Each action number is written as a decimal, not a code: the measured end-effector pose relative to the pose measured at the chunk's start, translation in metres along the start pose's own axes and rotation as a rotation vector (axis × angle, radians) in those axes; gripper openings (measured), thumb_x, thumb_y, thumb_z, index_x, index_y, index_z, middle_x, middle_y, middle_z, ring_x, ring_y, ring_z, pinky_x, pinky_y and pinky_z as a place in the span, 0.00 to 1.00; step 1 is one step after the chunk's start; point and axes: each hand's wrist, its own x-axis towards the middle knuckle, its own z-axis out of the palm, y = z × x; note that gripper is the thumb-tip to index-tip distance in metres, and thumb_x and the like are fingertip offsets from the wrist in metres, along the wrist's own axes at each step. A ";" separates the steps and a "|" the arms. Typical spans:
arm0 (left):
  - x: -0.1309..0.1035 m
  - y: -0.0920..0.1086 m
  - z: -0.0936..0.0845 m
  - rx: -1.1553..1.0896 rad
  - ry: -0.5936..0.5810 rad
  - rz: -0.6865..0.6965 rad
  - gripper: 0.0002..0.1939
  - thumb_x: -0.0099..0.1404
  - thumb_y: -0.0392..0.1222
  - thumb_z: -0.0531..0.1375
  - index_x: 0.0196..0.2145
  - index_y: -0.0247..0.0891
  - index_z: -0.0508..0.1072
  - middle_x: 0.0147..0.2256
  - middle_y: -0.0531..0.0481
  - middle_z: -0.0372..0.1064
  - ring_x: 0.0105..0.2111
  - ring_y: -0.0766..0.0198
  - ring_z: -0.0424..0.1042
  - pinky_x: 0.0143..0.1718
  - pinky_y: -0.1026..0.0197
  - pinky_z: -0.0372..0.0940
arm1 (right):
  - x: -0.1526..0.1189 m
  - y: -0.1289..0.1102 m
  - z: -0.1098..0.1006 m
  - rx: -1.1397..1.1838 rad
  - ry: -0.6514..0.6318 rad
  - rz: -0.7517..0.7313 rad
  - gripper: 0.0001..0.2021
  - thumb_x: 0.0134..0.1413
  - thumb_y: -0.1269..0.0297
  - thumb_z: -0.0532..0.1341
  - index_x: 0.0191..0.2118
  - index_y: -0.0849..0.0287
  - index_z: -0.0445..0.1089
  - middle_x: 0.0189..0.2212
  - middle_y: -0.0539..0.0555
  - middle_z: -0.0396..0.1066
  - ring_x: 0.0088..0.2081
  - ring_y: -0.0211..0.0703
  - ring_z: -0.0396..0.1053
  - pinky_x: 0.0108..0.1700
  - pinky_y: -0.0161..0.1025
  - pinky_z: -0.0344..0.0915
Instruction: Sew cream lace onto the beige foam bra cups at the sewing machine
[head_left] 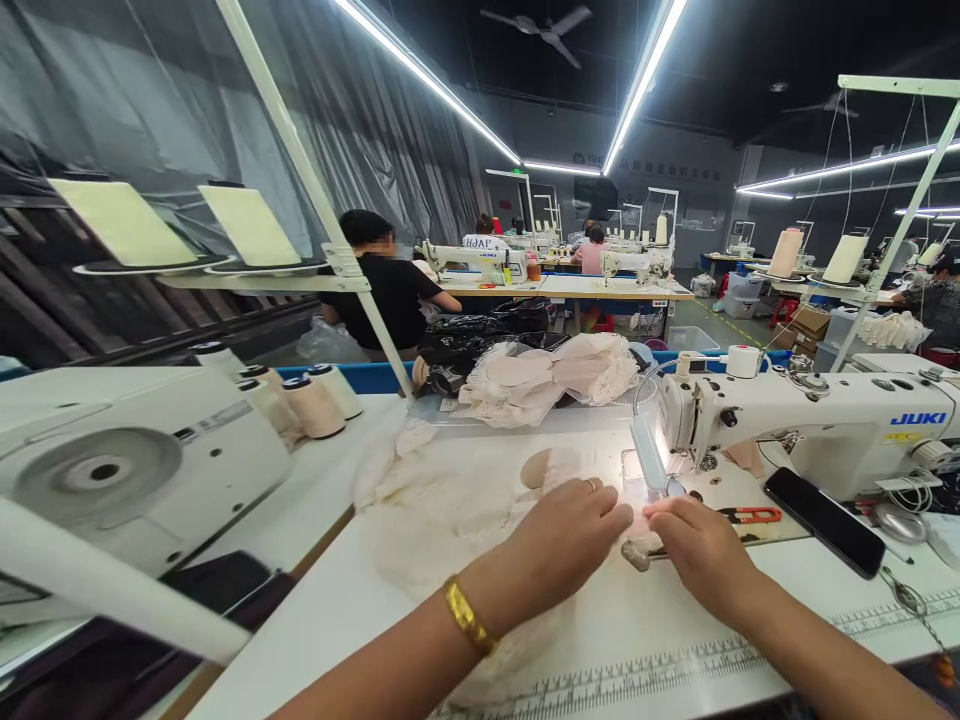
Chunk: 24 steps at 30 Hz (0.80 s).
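Note:
Cream sheer fabric [442, 490] spreads over the white table and runs under my left hand. My left hand [559, 540], with a gold bracelet at the wrist, is closed in a pinch on the fabric just left of the needle area. Opposite it, my right hand [701, 555] also pinches the fabric edge, with its fingertips close to those of the left. Both hands are right in front of the lit head of the white sewing machine [810, 420]. A small lamp [649, 455] shines on the spot. What lies between the fingertips is mostly hidden.
Red-handled thread snips [752, 515] and a black phone [825, 522] lie right of my right hand. Lace-edged pieces [551, 378] are heaped behind the table. Thread cones [311, 405] and another machine [127, 460] stand at left. A ruler strip [652, 670] runs along the front. A person [382, 290] sits beyond.

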 end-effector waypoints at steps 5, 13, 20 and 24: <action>0.011 0.008 0.030 -0.069 -0.222 0.094 0.11 0.65 0.28 0.62 0.29 0.39 0.66 0.30 0.52 0.70 0.29 0.60 0.67 0.33 0.57 0.58 | -0.011 0.046 0.014 0.044 -0.237 -0.142 0.14 0.62 0.82 0.54 0.37 0.56 0.71 0.40 0.53 0.78 0.40 0.43 0.73 0.40 0.36 0.70; 0.016 0.009 0.055 -0.221 -0.155 -0.099 0.11 0.69 0.31 0.59 0.28 0.37 0.67 0.33 0.49 0.69 0.32 0.59 0.67 0.31 0.59 0.58 | -0.014 0.048 -0.009 0.057 -0.310 -0.033 0.18 0.60 0.83 0.53 0.43 0.53 0.73 0.40 0.53 0.74 0.41 0.46 0.66 0.40 0.39 0.66; 0.011 0.008 0.053 -0.328 -0.125 -0.068 0.10 0.74 0.33 0.56 0.32 0.36 0.68 0.35 0.48 0.69 0.36 0.59 0.67 0.36 0.59 0.63 | -0.015 0.044 -0.017 0.139 -0.404 -0.012 0.18 0.63 0.81 0.54 0.47 0.53 0.75 0.36 0.53 0.71 0.39 0.44 0.62 0.38 0.38 0.64; 0.013 0.009 0.054 -0.320 -0.083 -0.055 0.11 0.74 0.33 0.54 0.32 0.36 0.68 0.33 0.49 0.66 0.34 0.60 0.64 0.32 0.60 0.59 | -0.015 0.043 -0.017 0.168 -0.392 -0.035 0.17 0.65 0.79 0.55 0.49 0.53 0.75 0.36 0.54 0.71 0.39 0.44 0.62 0.39 0.38 0.65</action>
